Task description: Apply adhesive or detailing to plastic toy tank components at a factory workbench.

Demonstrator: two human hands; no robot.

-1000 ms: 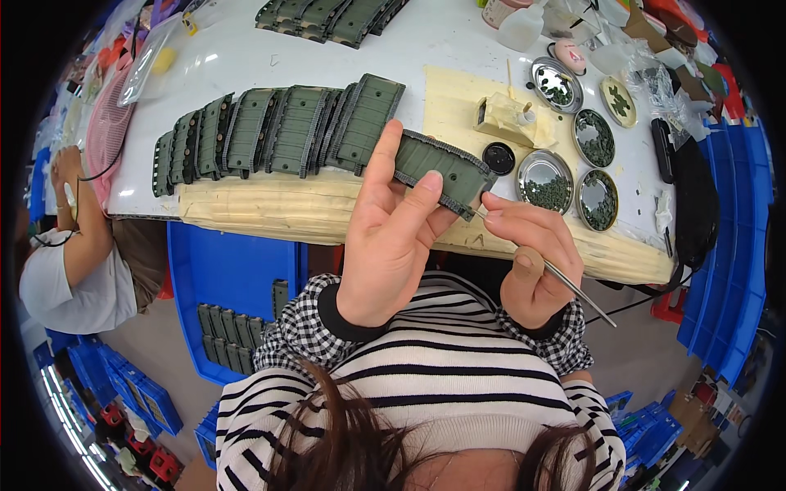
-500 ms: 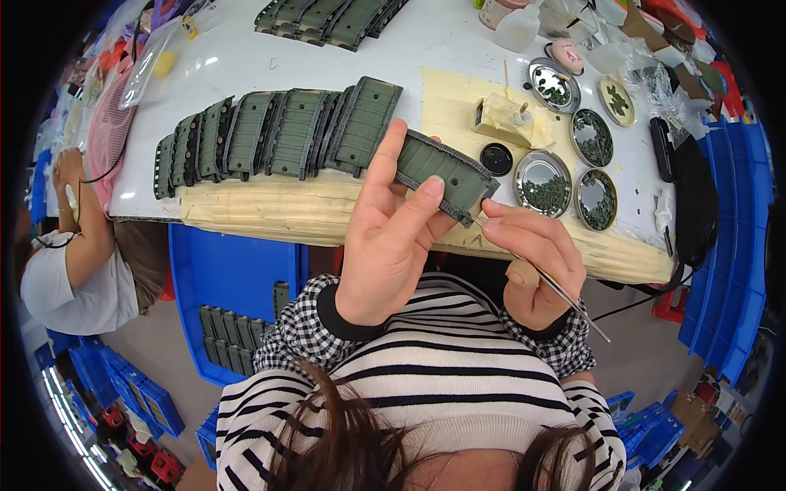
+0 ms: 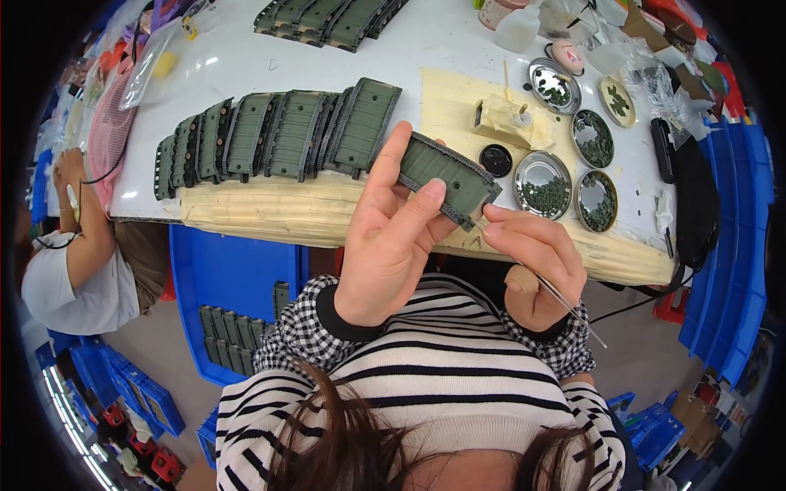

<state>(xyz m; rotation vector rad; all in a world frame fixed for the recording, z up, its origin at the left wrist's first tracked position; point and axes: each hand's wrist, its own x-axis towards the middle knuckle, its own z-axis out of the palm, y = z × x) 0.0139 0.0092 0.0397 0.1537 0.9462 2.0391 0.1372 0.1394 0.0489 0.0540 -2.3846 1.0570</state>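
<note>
My left hand grips a dark green model part, a rectangular hull-like piece with ribbed tracks along its long edges. Its thumb presses on the flat face and the index finger reaches up beside it. In my right hand is a pair of thin metal tweezers, whose tips meet the near right corner of the part. What the tips pinch, if anything, is too small to tell. A tan wrap covers one right fingertip. Left of the hands, similar green parts lean in a row along the table.
Round metal dishes of tiny green pieces stand at the right, by a small black cap and a taped block with a bottle. More green parts lie at the far edge. A blue crate sits below left; another person works at far left.
The green part has shifted very slightly to the right and tilted a little. The tweezers' rear end has swung slightly. Both hands keep their hold.
</note>
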